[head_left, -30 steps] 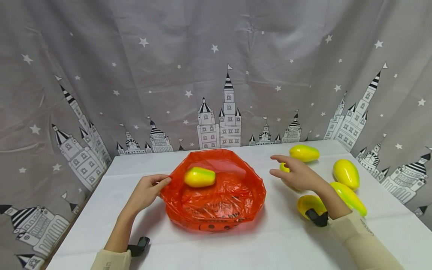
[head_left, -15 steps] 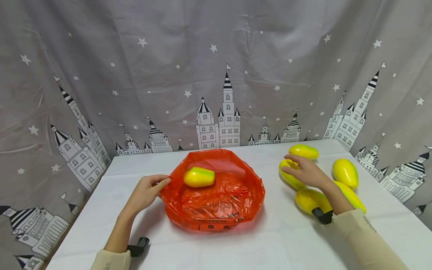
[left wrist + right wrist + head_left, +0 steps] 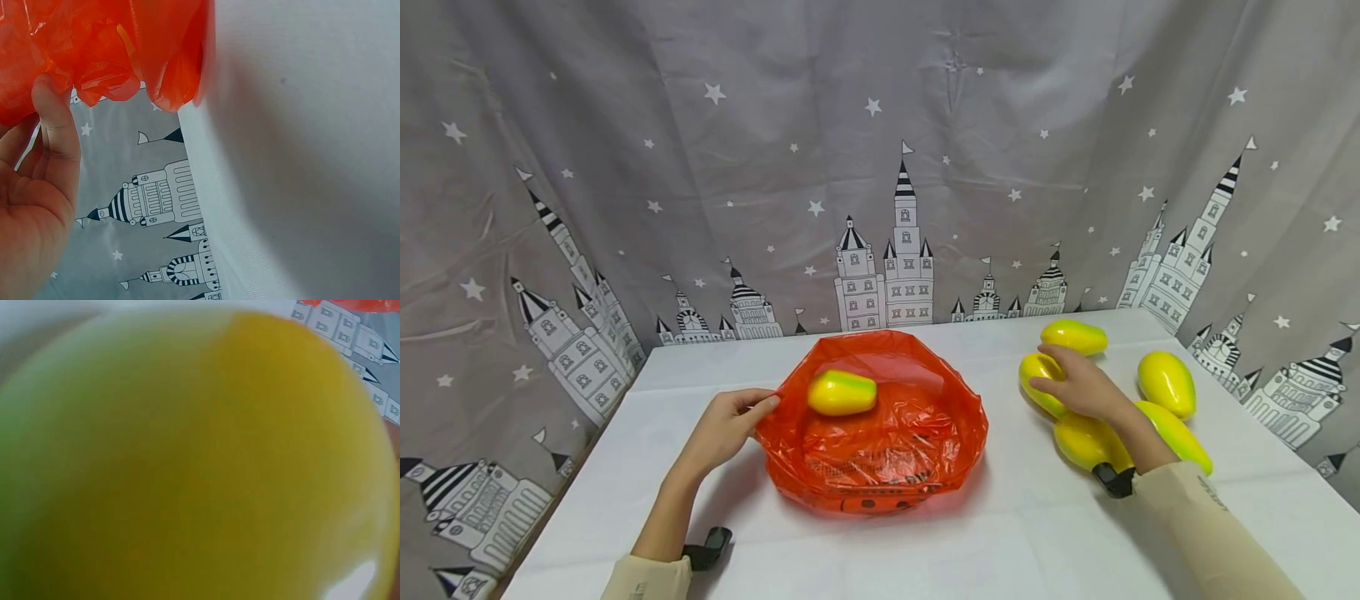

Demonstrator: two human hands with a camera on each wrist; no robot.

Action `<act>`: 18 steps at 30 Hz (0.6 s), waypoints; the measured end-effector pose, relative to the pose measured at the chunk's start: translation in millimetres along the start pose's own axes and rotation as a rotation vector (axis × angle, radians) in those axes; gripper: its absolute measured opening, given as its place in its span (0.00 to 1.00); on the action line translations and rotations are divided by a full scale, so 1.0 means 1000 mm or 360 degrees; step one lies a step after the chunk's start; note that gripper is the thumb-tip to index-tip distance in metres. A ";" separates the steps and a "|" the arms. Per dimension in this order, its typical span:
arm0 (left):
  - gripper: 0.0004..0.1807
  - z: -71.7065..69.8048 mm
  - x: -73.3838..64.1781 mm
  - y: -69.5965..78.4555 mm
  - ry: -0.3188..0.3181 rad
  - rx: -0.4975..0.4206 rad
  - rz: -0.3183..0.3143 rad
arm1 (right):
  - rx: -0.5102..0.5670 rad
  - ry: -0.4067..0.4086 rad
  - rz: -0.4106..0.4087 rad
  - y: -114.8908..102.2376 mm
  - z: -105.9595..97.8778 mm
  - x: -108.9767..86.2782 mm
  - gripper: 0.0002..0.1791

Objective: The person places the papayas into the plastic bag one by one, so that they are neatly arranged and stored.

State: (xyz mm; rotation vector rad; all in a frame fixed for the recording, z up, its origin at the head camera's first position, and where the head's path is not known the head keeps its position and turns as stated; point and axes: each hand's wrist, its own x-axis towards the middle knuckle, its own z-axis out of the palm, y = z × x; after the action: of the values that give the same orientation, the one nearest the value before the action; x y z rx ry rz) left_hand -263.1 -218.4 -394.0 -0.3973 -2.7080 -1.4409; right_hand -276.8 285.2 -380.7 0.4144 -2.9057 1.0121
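Observation:
My left hand [image 3: 728, 427] pinches the left rim of a red plastic bag [image 3: 872, 479] between thumb and fingers. In the left wrist view, the bag's thin edge [image 3: 106, 81] shows at the thumb tip. A glossy yellow-green papaya-like fruit [image 3: 842, 393] lies inside the bag's wide mouth. Over on the right, my right hand [image 3: 1086, 385] grips another such fruit [image 3: 1036, 392], thumb on its near part and fingers over its far end; some fingers are hidden. A fruit [image 3: 1084, 442] sits under the right wrist, and a yellow-green fruit [image 3: 206, 462] fills the right wrist view.
Behind the right hand lies one fruit [image 3: 1073, 337]. Two more fruits, one farther right [image 3: 1167, 385] and one partly behind the forearm [image 3: 1180, 437], rest on the white table [image 3: 985, 542]. A grey castle-print curtain [image 3: 775, 183] hangs behind the table.
My right hand has moved right and come down over the leftmost loose fruit, its thumb and fingers now about it. The left hand and bag have stayed in place.

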 end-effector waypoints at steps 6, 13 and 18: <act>0.20 0.000 0.000 0.001 -0.0008 0.0009 -0.0010 | -0.0037 0.0015 0.0018 0.004 0.004 0.001 0.34; 0.20 -0.001 0.000 0.003 -0.0015 0.0007 -0.0015 | -0.0032 0.0041 -0.0002 0.003 0.005 0.003 0.34; 0.20 -0.001 -0.001 0.003 -0.0024 0.0011 -0.0026 | -0.0016 0.0050 -0.0024 0.001 0.006 0.005 0.36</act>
State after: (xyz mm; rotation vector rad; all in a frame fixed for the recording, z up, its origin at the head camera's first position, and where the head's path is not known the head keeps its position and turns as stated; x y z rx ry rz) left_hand -261.1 -218.4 -391.1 -0.3885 -2.7337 -1.4383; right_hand -281.9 281.0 -385.6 0.4158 -2.8742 0.9927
